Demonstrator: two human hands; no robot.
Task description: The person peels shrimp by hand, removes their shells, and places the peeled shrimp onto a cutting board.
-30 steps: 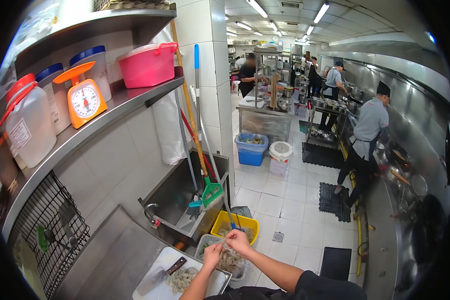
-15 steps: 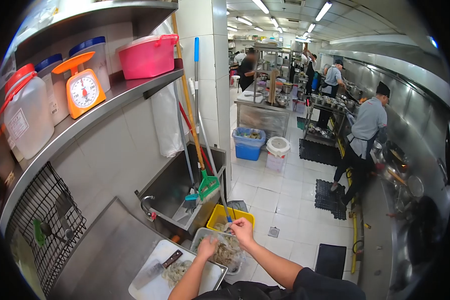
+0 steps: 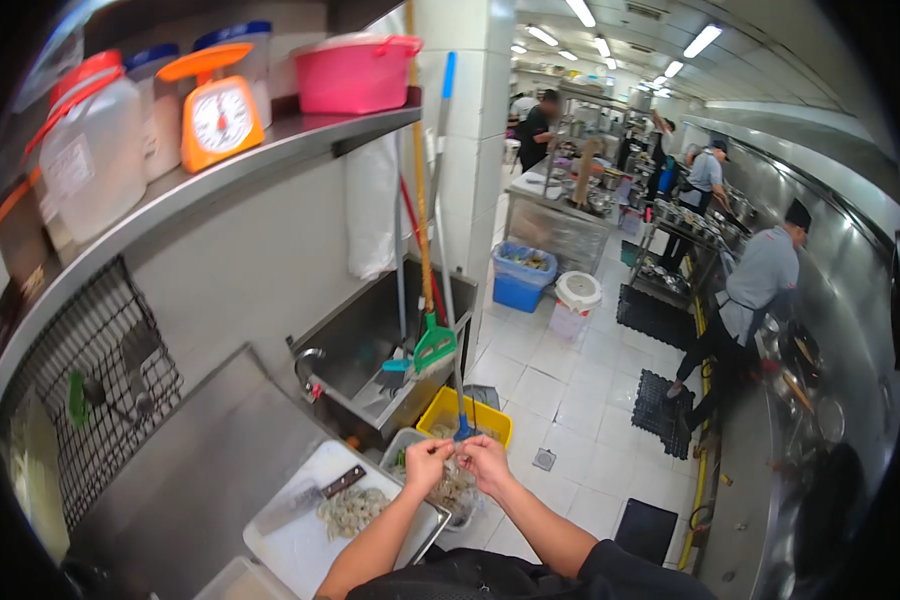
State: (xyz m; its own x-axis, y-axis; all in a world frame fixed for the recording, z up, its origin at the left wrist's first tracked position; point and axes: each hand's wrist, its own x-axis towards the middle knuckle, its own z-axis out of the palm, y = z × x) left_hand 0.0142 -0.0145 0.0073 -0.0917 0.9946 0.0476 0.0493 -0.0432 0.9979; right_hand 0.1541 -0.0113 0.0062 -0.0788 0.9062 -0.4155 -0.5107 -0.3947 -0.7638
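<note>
Lower centre, left hand [image 3: 427,469] and right hand [image 3: 484,464]: newly together, fingertips pinched, seemingly both working one small piece [image 3: 457,453], unidentifiable.
Plastic tub [image 3: 404,437]: just below.
Cutting board [image 3: 290,548], lower left: shrimp pile [image 3: 352,512] beside cleaver [image 3: 295,504].

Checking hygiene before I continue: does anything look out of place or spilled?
Yes: the green broom head hangs over the sink, close to the yellow tub; cleaning gear seems odd so near food. No spill is evident.

White board [image 3: 278,545] with cleaver [image 3: 315,493], shrimp [image 3: 352,511]
</note>
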